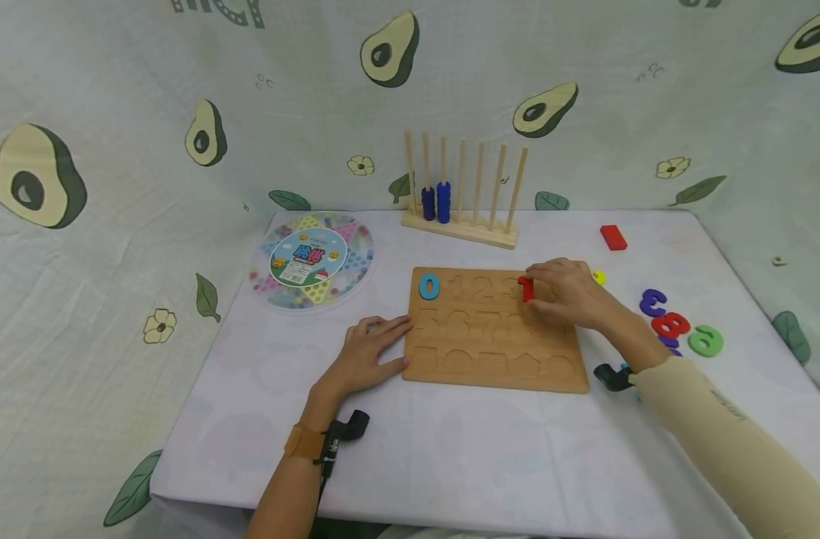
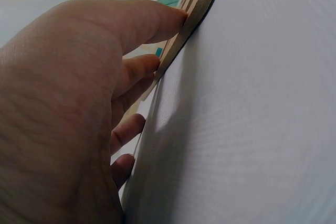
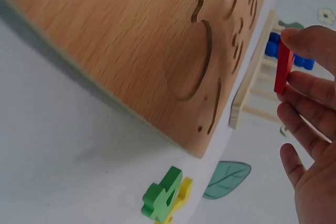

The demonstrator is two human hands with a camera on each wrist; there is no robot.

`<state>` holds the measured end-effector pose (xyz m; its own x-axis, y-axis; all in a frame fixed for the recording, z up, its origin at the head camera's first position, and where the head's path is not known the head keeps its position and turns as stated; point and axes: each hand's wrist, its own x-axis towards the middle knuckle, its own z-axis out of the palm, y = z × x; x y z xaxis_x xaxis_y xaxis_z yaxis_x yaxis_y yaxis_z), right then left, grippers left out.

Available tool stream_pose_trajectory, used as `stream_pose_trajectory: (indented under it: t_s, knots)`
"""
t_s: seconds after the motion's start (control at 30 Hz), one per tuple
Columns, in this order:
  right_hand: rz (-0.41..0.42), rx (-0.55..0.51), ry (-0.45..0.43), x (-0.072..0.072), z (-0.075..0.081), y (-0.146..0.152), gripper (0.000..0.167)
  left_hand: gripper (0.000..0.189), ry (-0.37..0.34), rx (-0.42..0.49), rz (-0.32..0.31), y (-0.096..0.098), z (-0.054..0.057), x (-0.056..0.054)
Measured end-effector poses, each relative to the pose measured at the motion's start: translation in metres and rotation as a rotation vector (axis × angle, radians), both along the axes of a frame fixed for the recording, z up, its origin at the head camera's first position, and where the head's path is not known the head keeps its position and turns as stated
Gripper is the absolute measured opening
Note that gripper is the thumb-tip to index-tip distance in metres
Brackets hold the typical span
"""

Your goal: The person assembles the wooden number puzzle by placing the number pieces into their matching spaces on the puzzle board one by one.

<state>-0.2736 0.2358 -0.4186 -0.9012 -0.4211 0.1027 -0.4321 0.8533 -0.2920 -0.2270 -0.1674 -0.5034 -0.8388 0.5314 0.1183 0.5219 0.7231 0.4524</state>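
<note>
A wooden number board (image 1: pixel 497 380) with shallow outlined recesses lies flat on the table. A blue number 0 (image 1: pixel 423 287) sits in its upper left recess. My right hand (image 1: pixel 568 290) pinches a red number 1 (image 1: pixel 529 290) between thumb and fingers over the upper right part of the board. In the right wrist view the red piece (image 3: pixel 284 66) is seen edge-on, apart from the board. My left hand (image 1: pixel 368 359) touches the board's left edge with its thumb and fingertips, the fingers extended; the left wrist view shows the thumb against the board's side (image 2: pixel 197 14).
Behind the board stands a wooden peg rack (image 1: pixel 460 230) with blue pieces on two pegs. A round labelled package (image 1: pixel 308 258) lies at the back left. Loose numbers, among them a red 8 (image 1: pixel 670 326) and a green piece (image 1: pixel 706 340), lie right; a red block (image 1: pixel 613 238) lies farther back.
</note>
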Motion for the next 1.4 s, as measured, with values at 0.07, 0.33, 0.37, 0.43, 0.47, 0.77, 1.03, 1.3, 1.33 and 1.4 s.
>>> stream_pose_trajectory:
  t_s: [0.07,0.33,0.37,0.43,0.47,0.77,1.03,1.3,1.33,1.4]
  knots:
    - [0.009,-0.005,-0.003,-0.001,-0.001,-0.002,0.053,0.066,-0.001,0.007,-0.004,0.000,0.000,0.000]
    - [0.062,0.006,0.022,-0.006,-0.004,-0.013,0.049,0.066,0.013,-0.002,-0.010,0.000,-0.003,-0.001]
    - [0.064,0.005,0.022,-0.006,-0.004,-0.015,0.048,0.066,0.012,-0.006,-0.007,0.000,-0.003,-0.001]
    - [0.067,0.007,0.022,-0.008,-0.004,-0.018,0.049,0.067,0.011,-0.004,-0.005,0.000,-0.003,-0.001]
    - [0.069,0.012,0.021,-0.009,-0.004,-0.019,0.049,0.067,0.009,-0.005,-0.004,0.000,-0.002,-0.001]
    - [0.108,0.012,0.029,-0.019,-0.002,-0.035,0.048,0.066,0.011,0.001,-0.007,-0.001,0.000,-0.003]
    - [0.123,0.029,0.014,-0.028,-0.005,-0.047,0.050,0.066,0.022,-0.001,-0.003,-0.003,-0.003,-0.003]
    - [0.144,0.018,-0.001,-0.032,-0.008,-0.058,0.052,0.066,0.014,-0.013,-0.002,-0.001,-0.004,-0.002]
    - [0.147,0.015,-0.002,-0.032,-0.008,-0.059,0.052,0.066,0.011,-0.014,-0.001,0.000,-0.004,-0.002]
    - [0.159,0.008,-0.002,-0.032,-0.008,-0.061,0.051,0.066,0.010,-0.009,-0.001,0.000,-0.004,-0.002]
